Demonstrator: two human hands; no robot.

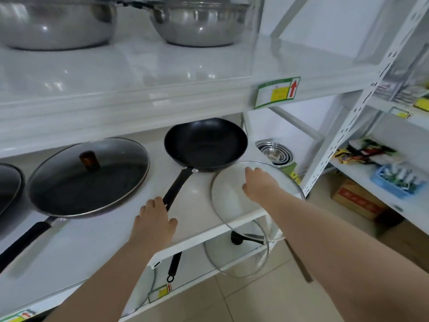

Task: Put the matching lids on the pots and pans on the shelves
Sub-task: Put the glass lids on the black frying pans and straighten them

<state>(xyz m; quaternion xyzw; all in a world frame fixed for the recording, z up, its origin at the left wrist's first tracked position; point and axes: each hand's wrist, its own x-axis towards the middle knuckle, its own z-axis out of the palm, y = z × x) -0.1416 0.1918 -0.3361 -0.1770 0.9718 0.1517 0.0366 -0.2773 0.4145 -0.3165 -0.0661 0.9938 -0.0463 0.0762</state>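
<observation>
A black wok [206, 145] stands uncovered on the middle shelf [197, 205], its long handle pointing toward me. My left hand [155, 217] rests on the end of that handle. My right hand [260, 184] is closed on the middle of a clear glass lid [227, 198], held over the shelf's right front corner beside the wok; its knob is hidden under my hand. To the left, a black frying pan [88, 180] wears a glass lid with a dark knob [89, 160].
Two steel pots [199, 22] sit on the upper shelf. Another glass lid [239, 259] and black handles lie on the shelf below. Nested steel bowls [275, 153] stand behind at the right. A neighbouring rack holds a blue basket [394, 180] and a cardboard box.
</observation>
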